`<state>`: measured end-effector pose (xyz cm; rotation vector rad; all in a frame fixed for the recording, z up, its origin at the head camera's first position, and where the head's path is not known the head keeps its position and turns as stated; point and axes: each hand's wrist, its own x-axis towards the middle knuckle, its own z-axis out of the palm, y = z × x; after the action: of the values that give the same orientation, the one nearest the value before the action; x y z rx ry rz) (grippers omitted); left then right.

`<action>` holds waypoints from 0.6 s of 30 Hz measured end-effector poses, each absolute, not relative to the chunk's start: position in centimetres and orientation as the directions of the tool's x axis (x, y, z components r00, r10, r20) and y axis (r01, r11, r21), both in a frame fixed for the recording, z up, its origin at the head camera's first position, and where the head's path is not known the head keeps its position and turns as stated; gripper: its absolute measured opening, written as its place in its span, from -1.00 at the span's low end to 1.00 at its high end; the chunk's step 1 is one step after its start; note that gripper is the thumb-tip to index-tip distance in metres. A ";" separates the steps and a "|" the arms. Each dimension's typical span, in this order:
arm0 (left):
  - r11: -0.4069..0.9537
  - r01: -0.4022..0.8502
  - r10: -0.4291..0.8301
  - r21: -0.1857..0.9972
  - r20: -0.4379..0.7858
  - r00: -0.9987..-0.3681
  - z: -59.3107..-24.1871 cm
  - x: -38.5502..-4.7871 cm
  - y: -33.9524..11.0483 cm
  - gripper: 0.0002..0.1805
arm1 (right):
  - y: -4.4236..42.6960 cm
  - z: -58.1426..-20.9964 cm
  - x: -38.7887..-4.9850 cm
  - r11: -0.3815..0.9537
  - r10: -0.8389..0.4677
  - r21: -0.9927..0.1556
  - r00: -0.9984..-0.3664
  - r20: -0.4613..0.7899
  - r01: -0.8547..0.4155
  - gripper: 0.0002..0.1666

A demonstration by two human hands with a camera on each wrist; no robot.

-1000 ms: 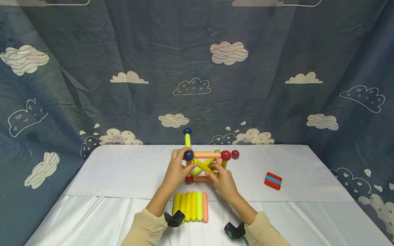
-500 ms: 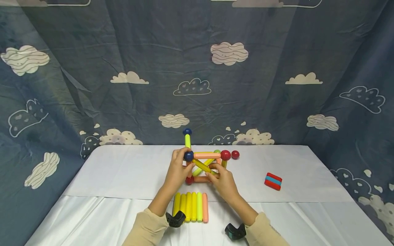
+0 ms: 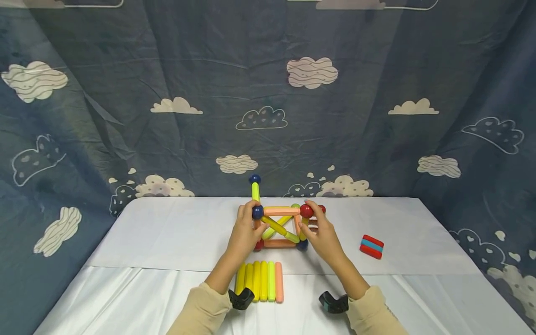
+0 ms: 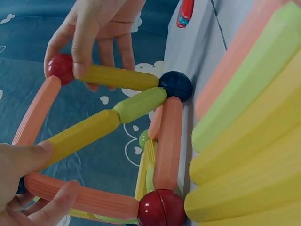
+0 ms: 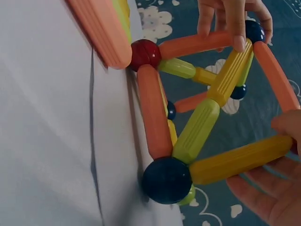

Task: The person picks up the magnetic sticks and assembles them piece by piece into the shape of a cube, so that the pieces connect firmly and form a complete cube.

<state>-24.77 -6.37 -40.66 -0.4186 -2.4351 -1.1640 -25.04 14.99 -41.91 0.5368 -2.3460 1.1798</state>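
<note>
A frame of toy building sticks and balls [image 3: 279,244] stands upright on the white cloth. My left hand [image 3: 244,232] grips its upper left corner at a blue ball [image 3: 257,212], the thumb resting on a yellow stick [image 4: 84,137]. That stick joins a light green stick [image 4: 141,104], and the pair slants down to the lower right blue ball [image 5: 167,181]. At the upper right corner my right hand [image 3: 322,235] holds a red ball [image 3: 306,211] and the upright yellow stick [image 5: 240,160] below it. Fingers partly hide both corners.
Several yellow, light green and orange sticks [image 3: 263,281] lie in a row nearer me. Red and blue sticks [image 3: 371,246] lie to the right. A loose-looking red ball [image 3: 323,209] is behind my right hand. A green stick topped by a blue ball [image 3: 254,179] rises behind the frame.
My right hand has left the slanting sticks and moved right and up to the red ball and upright yellow stick. The left hand stays at its corner. The lower right blue ball now shows.
</note>
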 end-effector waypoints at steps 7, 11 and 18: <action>0.594 0.490 0.105 0.638 0.542 -0.834 -41.0 -25.4 -6.8 -0.35 | 15.1 -42.4 -25.0 0.516 -0.161 -0.655 -0.814 0.558 -0.551 -0.26; 0.565 0.478 0.101 0.673 0.518 -0.849 -41.1 -25.9 -7.3 -0.36 | 14.8 -42.7 -24.9 0.502 -0.158 -0.653 -0.802 0.576 -0.567 -0.26; 0.525 0.426 0.083 0.737 0.453 -0.887 -41.1 -27.8 -8.5 -0.32 | 13.7 -42.9 -24.2 0.428 -0.195 -0.673 -0.789 0.583 -0.603 -0.27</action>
<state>-27.77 -8.53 -41.07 -0.4198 -2.4060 -1.3073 -24.19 13.69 -42.91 0.6772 -2.2674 1.3194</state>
